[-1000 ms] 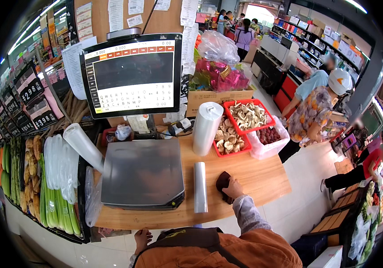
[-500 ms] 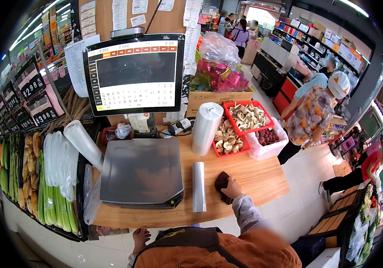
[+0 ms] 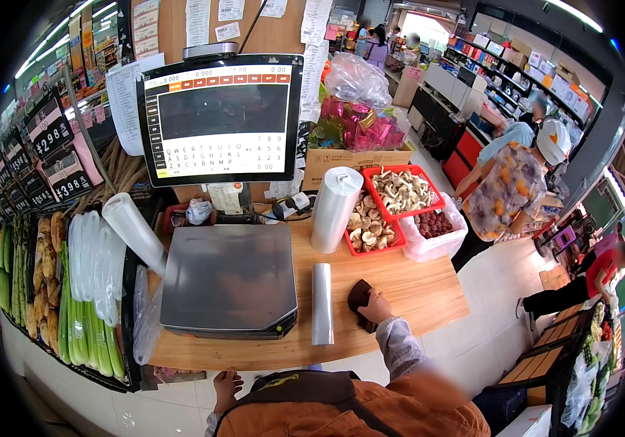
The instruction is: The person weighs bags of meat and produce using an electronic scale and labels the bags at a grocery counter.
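My right hand (image 3: pixel 376 306) presses on a dark brown cloth (image 3: pixel 360 297) lying on the wooden counter (image 3: pixel 429 291), just right of a small roll of clear plastic bags (image 3: pixel 322 302). My left hand (image 3: pixel 226 384) rests below the counter's front edge with its fingers apart and holds nothing. A flat steel weighing scale (image 3: pixel 228 280) sits between the two hands, with its touch screen (image 3: pixel 219 120) standing upright behind it.
A tall bag roll (image 3: pixel 335 210) stands by red baskets of mushrooms (image 3: pixel 381 211) and a bag of dark red fruit (image 3: pixel 434 226). Vegetables (image 3: pixel 72 306) and another bag roll (image 3: pixel 135 231) lie at the left. A person in a patterned shirt (image 3: pixel 505 189) stands in the aisle at right.
My right hand has shifted slightly on the counter with the cloth under it. The left hand and everything else stay where they were.
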Demonstrator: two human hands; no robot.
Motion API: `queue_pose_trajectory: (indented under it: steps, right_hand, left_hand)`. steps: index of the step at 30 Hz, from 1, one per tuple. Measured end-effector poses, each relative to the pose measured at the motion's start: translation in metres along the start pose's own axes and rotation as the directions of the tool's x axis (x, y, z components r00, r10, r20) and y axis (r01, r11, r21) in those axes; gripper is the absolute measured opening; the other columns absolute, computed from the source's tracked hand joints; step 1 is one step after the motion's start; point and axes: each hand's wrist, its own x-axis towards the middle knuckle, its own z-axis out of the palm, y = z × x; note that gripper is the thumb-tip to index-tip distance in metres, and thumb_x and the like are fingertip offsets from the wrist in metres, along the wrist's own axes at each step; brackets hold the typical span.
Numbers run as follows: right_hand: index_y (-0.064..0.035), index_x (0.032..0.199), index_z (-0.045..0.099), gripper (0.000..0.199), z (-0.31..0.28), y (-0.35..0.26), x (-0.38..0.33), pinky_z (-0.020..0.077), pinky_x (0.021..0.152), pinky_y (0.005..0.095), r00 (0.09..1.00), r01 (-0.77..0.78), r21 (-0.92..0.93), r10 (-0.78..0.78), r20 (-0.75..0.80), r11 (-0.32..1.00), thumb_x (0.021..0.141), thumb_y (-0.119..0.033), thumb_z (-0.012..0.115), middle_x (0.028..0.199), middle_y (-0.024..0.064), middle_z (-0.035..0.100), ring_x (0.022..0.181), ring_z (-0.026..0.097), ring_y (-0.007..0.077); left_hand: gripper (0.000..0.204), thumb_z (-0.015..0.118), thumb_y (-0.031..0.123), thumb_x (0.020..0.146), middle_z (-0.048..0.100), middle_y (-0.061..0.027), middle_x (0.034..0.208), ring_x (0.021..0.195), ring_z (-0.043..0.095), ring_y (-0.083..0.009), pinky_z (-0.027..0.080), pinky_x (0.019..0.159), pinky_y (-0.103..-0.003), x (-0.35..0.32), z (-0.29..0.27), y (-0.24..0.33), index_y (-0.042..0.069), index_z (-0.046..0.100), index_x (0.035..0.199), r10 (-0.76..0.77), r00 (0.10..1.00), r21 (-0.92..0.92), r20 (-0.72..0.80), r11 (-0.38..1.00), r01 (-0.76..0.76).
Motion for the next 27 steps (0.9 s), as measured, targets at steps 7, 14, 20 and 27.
queue_pose_trajectory:
  steps: [7,14,20,27]
  right_hand:
    - [-0.0037,0.122,0.041,0.069,-0.0012,-0.001,-0.0008,0.0489,0.083,0.0438,1.0,-0.009,0.019,0.009,-0.008,1.0,0.065,-0.034,0.068,0.109,0.0284,0.053,0.096,0.058,0.0408]
    - [-0.0036,0.122,0.041,0.07,-0.0023,-0.0021,-0.001,0.0492,0.082,0.0444,1.0,-0.006,0.009,0.006,0.006,1.0,0.066,-0.035,0.069,0.11,0.0276,0.052,0.097,0.058,0.0404]
    - [-0.0031,0.121,0.041,0.069,-0.0021,-0.0019,-0.001,0.0491,0.083,0.0446,1.0,-0.002,0.017,0.002,0.003,1.0,0.066,-0.035,0.069,0.109,0.0281,0.053,0.097,0.058,0.0409]
    - [-0.0024,0.119,0.043,0.066,-0.0026,-0.0035,-0.0021,0.0491,0.082,0.0435,1.0,0.0,0.012,0.001,-0.012,1.0,0.066,-0.034,0.067,0.106,0.0282,0.054,0.094,0.059,0.0405]
  left_hand:
    - [0.027,0.054,0.027,0.093,0.055,-0.0042,0.067,0.053,0.056,-0.0148,0.04,0.043,-0.026,-0.0014,0.0029,0.0041,0.003,0.054,0.081,-0.018,1.0,0.021,-0.018,1.0,0.018]
    - [0.026,0.054,0.026,0.092,0.055,-0.0046,0.067,0.052,0.056,-0.015,0.04,0.042,-0.025,-0.0004,0.0024,0.0021,0.002,0.054,0.082,-0.016,1.0,0.015,-0.022,1.0,0.016]
    - [0.026,0.054,0.027,0.092,0.056,-0.0041,0.068,0.054,0.057,-0.0152,0.041,0.043,-0.026,0.0034,-0.0002,-0.0017,0.004,0.054,0.081,-0.017,1.0,0.031,-0.022,0.999,0.017]
    - [0.026,0.053,0.027,0.092,0.057,-0.0045,0.069,0.055,0.058,-0.0158,0.041,0.044,-0.027,-0.0012,0.0021,0.0025,0.004,0.054,0.081,-0.013,0.999,0.054,-0.033,0.998,0.014]
